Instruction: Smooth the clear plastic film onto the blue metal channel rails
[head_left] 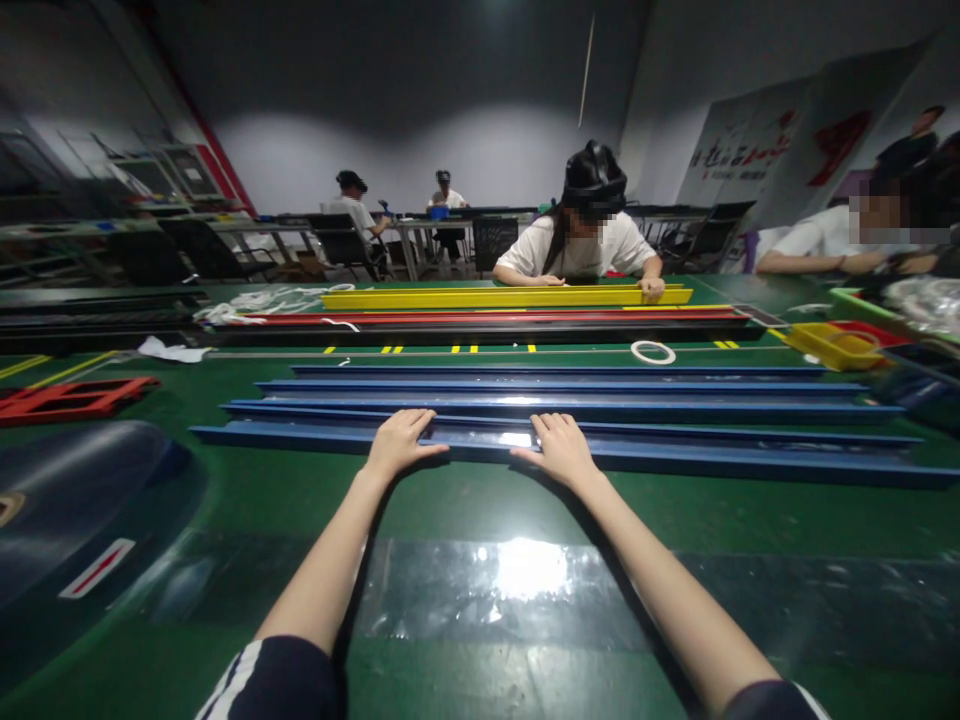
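Now the left hand (405, 440) and right hand (561, 446) clasp the long, blue, plastic-looking U-shaped channel (480, 440) nearest on the green table (450, 510), thumbs nearside, fingers over its far wall, spaced about the middle, presumably so it lies steady.

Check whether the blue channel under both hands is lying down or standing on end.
Lying down: the nearest blue channel stretches lengthwise across the green table, with the left hand and right hand on it.
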